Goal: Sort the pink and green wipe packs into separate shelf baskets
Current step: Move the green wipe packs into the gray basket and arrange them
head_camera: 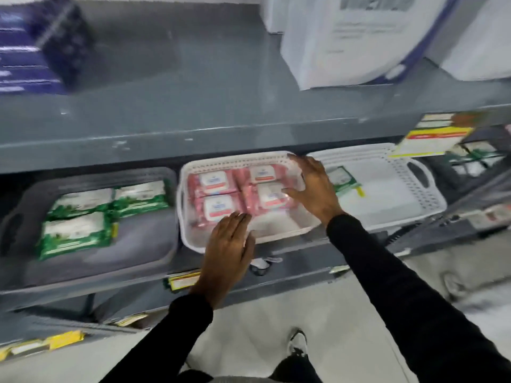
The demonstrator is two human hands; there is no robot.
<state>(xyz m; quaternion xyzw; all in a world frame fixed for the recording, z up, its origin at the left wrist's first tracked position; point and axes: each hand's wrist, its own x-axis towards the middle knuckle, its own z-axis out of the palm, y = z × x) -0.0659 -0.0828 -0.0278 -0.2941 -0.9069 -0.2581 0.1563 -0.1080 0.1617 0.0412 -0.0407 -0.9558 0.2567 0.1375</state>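
Note:
Several pink wipe packs [218, 194] lie in the middle white basket [185, 233] on the lower shelf. To its left, a grey basket [143, 244] holds three green wipe packs [74, 230]. On the right, a white basket [423, 200] contains one green pack [343, 178], partly hidden by my right hand. My left hand [229, 250] rests flat with fingers apart on the front rim of the middle basket. My right hand [312, 186] is spread over that basket's right edge, its thumb touching a pink pack. Neither hand holds anything.
The grey shelf above [193, 125] overhangs the baskets and carries a blue box [36, 45] and white boxes [345, 42]. Yellow price tags [431, 139] hang off shelf edges. More green packs [475, 158] sit at the far right. My shoe [298, 344] is on the floor below.

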